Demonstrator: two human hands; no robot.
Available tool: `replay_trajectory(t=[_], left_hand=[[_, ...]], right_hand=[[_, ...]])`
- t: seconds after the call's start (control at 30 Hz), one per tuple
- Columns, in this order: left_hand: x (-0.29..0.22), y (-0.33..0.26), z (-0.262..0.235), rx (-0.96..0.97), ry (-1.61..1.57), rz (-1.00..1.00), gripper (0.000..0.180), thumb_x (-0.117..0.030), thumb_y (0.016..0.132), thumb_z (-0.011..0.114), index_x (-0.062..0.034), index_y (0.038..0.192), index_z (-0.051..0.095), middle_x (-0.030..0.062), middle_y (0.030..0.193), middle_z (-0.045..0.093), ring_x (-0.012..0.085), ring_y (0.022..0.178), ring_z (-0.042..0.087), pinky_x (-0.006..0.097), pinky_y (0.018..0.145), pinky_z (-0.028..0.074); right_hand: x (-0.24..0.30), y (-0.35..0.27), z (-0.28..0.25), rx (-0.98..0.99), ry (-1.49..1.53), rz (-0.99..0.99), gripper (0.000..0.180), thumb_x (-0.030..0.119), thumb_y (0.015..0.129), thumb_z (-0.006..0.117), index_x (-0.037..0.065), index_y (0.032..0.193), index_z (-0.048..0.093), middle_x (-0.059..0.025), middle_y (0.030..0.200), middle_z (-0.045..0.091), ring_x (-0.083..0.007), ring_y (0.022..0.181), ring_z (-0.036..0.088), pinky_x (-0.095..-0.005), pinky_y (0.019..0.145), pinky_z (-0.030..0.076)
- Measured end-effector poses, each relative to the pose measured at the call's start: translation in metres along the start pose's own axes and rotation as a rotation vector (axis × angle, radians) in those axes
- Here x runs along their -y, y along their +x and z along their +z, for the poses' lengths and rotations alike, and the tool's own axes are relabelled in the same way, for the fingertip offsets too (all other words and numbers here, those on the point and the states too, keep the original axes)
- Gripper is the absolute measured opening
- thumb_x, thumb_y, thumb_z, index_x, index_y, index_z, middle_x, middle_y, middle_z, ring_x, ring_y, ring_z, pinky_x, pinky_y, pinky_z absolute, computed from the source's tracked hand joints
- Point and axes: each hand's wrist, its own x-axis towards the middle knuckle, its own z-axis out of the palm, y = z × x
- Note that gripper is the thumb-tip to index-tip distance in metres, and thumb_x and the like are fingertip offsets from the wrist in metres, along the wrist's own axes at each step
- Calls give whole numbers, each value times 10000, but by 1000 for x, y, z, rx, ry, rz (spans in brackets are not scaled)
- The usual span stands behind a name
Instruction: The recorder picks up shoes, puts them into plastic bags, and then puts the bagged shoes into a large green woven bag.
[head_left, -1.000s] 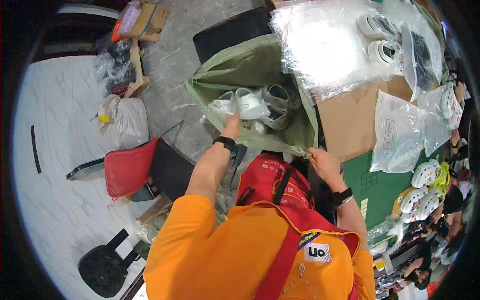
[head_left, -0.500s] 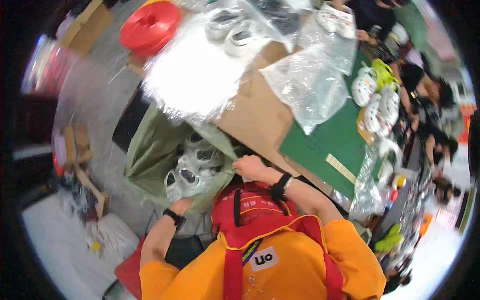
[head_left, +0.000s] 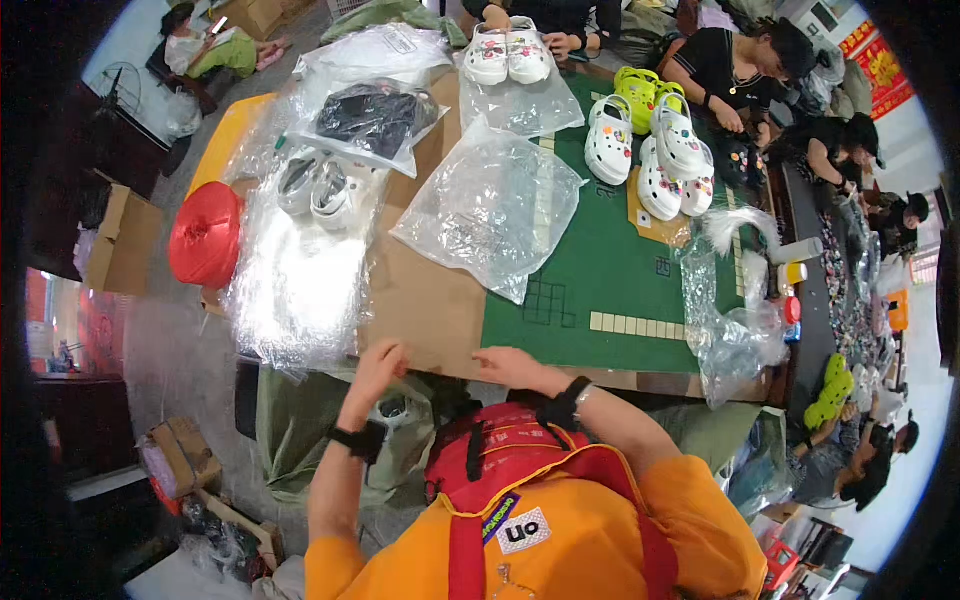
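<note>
My left hand (head_left: 380,368) hovers at the near edge of the cardboard-covered table (head_left: 425,315), its fingers curled in and nothing visible in them. To its right, at the same edge, is my right hand (head_left: 512,368), fingers bent together, also with nothing visible in them. Below the left hand hangs an olive-green sack (head_left: 310,425), partly hidden by my arm; a wrapped pale shoe (head_left: 392,408) shows in its mouth. Ahead of my hands a clear plastic bag (head_left: 490,205) lies flat. Left of it, grey clogs (head_left: 330,190) rest on a stack of shiny clear bags (head_left: 300,285).
A green mat (head_left: 600,280) covers the table's right part, with white clogs (head_left: 608,140) and lime clogs (head_left: 640,95) on it. Across the table a person's hands hold white clogs (head_left: 508,52). Other people work along a dark table at right. A red twine roll (head_left: 205,235) stands left.
Both hands have let go of the sack's rim and come up to the table edge. My view has tilted up, showing more of the table and the people beyond.
</note>
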Motion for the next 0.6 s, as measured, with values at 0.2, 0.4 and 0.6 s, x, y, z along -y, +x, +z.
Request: replay_trajectory(t=[0.2,0.4,0.6], left_hand=[[-49,102,173,-138,537,322,507,-237,750,561,-69,1194,383,191,1256,349,384,984,478,435,838,390],[-46,153,229,-126,882,61,479,-146,723,557,-147,1179,411,189,1162,418,369,862,530,430,701,444],[-44,125,229,-37,746,208,270,-106,717,497,-138,978,555,147,886,566,326,768,563,428,641,448]], right_hand=[[-81,-52,-74,-120,257,201,346,250,792,519,48,1074,518,-129,905,597,-227,791,576,-314,702,447],[-158,-86,-131,-189,535,372,382,299,798,522,30,1070,514,-84,862,584,-167,772,545,-286,684,433],[-159,-75,-173,-145,862,606,470,378,822,502,87,1181,418,-24,938,530,-95,759,512,-238,613,420]])
